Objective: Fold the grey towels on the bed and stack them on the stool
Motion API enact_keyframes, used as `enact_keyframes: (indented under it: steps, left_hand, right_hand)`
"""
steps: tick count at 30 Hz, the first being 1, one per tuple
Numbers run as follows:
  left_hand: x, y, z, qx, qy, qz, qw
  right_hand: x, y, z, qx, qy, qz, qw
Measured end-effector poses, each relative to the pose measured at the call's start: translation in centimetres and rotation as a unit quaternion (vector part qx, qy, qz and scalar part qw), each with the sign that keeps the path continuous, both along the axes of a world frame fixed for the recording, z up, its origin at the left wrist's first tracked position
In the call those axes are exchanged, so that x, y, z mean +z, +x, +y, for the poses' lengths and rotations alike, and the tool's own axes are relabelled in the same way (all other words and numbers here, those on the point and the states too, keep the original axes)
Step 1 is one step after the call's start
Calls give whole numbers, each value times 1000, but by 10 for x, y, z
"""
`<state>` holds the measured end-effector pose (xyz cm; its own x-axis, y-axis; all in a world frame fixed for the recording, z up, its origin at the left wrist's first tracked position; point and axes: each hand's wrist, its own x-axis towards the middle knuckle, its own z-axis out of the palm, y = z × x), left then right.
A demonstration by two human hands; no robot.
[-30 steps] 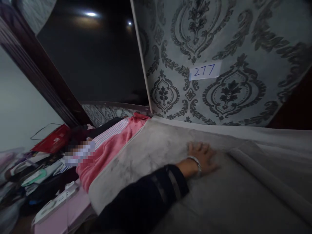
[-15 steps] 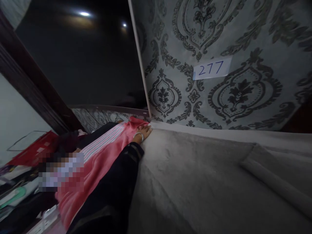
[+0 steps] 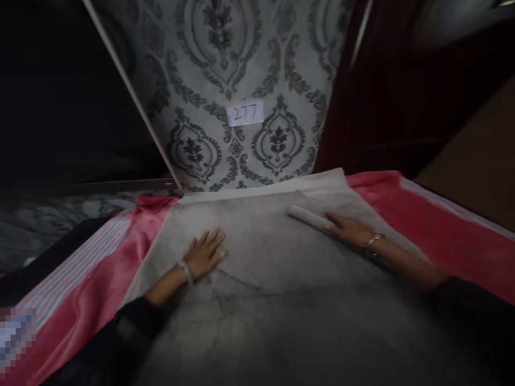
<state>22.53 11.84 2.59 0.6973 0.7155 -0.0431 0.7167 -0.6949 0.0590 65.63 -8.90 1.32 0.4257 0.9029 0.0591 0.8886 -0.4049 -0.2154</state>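
A broad grey cloth with a soft, plush-looking surface point(image 3: 257, 241) lies spread out before the person, creased in places, with a pale whitish strip point(image 3: 261, 193) along its far edge. The left hand point(image 3: 205, 253), a silvery bracelet point(image 3: 186, 272) at its wrist, is open with the fingers apart, palm down over the left part of the grey cloth and grasping nothing. The right hand point(image 3: 348, 229) is at a raised, rolled-looking fold point(image 3: 308, 216) in the right part of the cloth, its fingers partly extended along it; blur makes it impossible to tell whether they grip the fold or only touch it. Reddish-pink fabric shows beyond both sides of the grey cloth, the left piece point(image 3: 100, 289) bearing a pale striped band point(image 3: 92, 257). Behind, a white paper label point(image 3: 245, 112) reading "277" is on grey wallpaper with dark ornamental motifs point(image 3: 219, 48).
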Motion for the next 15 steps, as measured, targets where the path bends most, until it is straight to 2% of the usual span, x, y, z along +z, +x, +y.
enact_keyframes:
  steps: [3, 6, 8, 11, 13, 15]
  left_hand:
    - [-14, -23, -50, -56, 20, 14, 998]
    - [-20, -44, -75, -42, 59, 11, 997]
    - [-20, -49, -81, -29, 71, 13, 997]
    - [-18, -47, -80, -15, 67, 31, 997]
    - [-19, -44, -78, -6, 70, 43, 997]
    - [-20, -42, -77, -2, 78, 50, 996]
  right_hand:
    - [-6, -23, -22, 6, -9, -13, 1000]
    - [-3, -37, -28, -1, 24, -55, 998]
    - [3, -45, -25, 7, 37, -32, 999]
    - [12, -55, -8, 8, 46, 59, 997]
    - [18, -51, 5, -11, 55, 95, 994]
    - [26, -34, 13, -46, 72, 112, 990]
